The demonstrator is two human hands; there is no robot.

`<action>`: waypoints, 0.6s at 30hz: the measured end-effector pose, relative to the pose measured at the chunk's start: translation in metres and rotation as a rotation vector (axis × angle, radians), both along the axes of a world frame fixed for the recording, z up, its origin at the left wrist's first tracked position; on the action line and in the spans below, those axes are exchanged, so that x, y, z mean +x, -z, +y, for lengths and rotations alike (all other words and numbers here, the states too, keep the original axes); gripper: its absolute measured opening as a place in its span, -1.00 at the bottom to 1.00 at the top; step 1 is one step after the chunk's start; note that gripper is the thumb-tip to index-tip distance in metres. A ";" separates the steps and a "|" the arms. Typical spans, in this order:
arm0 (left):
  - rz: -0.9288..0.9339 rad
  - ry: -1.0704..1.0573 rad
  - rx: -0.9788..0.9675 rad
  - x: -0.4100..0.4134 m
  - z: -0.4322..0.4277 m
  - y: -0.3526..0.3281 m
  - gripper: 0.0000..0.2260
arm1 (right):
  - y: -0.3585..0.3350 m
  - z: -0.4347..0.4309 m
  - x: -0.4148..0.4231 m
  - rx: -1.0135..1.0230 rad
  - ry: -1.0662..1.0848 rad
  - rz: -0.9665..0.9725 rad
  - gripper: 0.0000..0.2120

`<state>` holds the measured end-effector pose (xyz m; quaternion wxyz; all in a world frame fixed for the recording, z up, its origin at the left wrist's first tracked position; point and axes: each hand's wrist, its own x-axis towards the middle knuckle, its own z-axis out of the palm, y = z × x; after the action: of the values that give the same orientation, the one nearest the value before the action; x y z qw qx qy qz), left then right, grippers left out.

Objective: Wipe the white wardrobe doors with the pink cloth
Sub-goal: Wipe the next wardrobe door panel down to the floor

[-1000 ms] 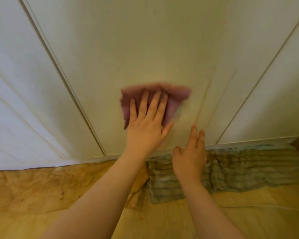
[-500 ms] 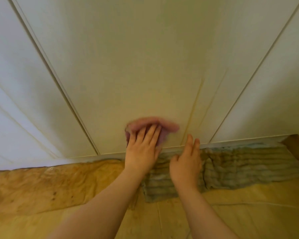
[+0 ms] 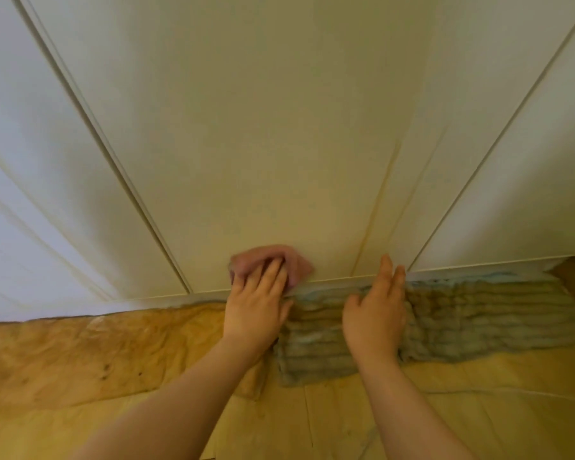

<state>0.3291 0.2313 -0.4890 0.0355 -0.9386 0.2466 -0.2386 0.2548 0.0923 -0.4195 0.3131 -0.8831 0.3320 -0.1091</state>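
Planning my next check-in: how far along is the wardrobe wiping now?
Done: unprovable, no door shows wipe marks. In hand: the left hand presses the pink cloth against the middle door at its bottom edge; the right hand touches that door beside it. Left: possibly the left door and right door, which neither hand touches.

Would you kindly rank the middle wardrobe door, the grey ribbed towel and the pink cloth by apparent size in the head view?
1. middle wardrobe door
2. grey ribbed towel
3. pink cloth, partly hidden under the left hand
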 end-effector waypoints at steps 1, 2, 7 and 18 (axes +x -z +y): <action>-0.074 0.030 -0.055 0.008 -0.005 -0.013 -0.52 | 0.001 -0.002 0.000 0.008 0.011 0.003 -0.33; -0.153 0.056 -0.129 0.017 -0.012 -0.031 -0.53 | 0.001 -0.003 0.001 0.009 0.019 0.000 -0.33; -0.224 0.077 -0.167 0.027 -0.022 -0.030 -0.49 | 0.007 0.009 0.003 0.026 -0.004 0.032 -0.33; -0.377 0.118 -0.077 0.046 -0.016 -0.038 -0.49 | 0.017 -0.003 0.001 -0.029 -0.017 0.047 -0.29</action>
<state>0.3749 0.2148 -0.4507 0.0310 -0.8619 0.2810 -0.4210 0.2563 0.0891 -0.4360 0.2934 -0.8927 0.3299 -0.0905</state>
